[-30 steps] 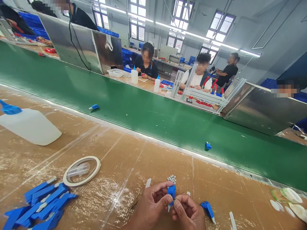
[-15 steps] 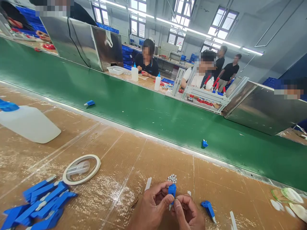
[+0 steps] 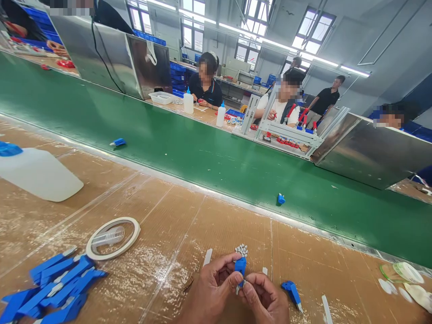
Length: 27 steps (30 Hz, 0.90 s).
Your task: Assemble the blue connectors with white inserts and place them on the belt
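I have one blue piece up just above the table, its pale tip pointing down, and I judge the work on it to be partway through. My left hand pinches it between thumb and index finger; the fingers of my right hand are pressed together at its lower end, though whether they also trap some small bit there I cannot make out. Just beyond sits a little heap of pale bits, so there seems to be stock left to use, if those are what go onto the piece. Off to my left lies a pile of blue pieces, several showing pale tips; I can't tell whether they are finished or waiting. Another lone blue piece lies just right of my right hand, also pale-tipped. Two more, a far blue piece and a near blue piece, lie well apart on the green belt; they look to me like finished ones, but that is only a guess. The held piece has not yet been set down.
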Motion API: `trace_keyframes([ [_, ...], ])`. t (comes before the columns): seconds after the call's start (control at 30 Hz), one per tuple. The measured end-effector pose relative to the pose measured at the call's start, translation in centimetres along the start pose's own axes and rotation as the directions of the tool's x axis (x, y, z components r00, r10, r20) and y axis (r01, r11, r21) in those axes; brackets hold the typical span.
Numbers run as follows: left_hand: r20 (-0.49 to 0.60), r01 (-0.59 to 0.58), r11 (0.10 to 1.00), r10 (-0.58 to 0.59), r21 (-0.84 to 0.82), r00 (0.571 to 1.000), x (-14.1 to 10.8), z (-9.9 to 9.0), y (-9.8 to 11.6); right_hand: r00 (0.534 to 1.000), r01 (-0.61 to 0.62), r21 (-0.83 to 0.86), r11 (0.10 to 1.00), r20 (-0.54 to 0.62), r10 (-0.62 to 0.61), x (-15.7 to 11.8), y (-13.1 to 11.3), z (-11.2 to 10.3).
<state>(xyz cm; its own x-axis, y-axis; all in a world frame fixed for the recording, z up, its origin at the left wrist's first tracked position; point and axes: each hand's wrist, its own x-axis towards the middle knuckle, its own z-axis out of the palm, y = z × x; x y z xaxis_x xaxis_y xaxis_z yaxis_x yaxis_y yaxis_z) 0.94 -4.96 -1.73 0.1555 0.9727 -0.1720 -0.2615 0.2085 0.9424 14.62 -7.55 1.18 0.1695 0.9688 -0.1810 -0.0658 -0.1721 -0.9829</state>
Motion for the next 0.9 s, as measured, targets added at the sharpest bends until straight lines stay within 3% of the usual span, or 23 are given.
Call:
trace_keyframes([
  [0.23,0.061,0.018,0.999,-0.017,-0.027,0.998,-0.1,-0.2,-0.3,0.997,-0.006,0.006,1.0,0.083,0.005,0.2,-0.3,-0.6],
  [0.4,0.095,0.0,1.0,0.002,-0.021,0.995,-0.1,-0.2,0.2,0.99,-0.061,0.108,0.992,0.137,0.046,0.4,0.1,-0.8],
  [0.5,0.105,0.007,0.999,-0.002,-0.048,0.994,-0.1,-0.2,0.6,0.977,-0.15,0.191,0.97,0.178,0.117,0.8,0.7,-1.2],
  [0.63,0.142,0.028,0.994,-0.013,-0.103,0.99,-0.4,0.0,0.9,0.912,-0.35,0.278,0.895,0.32,0.257,1.5,1.5,-2.0],
  [0.9,0.108,0.04,0.994,-0.028,-0.104,0.994,-0.7,0.4,0.6,0.885,-0.405,0.299,0.864,0.366,0.288,1.7,1.8,-1.9],
])
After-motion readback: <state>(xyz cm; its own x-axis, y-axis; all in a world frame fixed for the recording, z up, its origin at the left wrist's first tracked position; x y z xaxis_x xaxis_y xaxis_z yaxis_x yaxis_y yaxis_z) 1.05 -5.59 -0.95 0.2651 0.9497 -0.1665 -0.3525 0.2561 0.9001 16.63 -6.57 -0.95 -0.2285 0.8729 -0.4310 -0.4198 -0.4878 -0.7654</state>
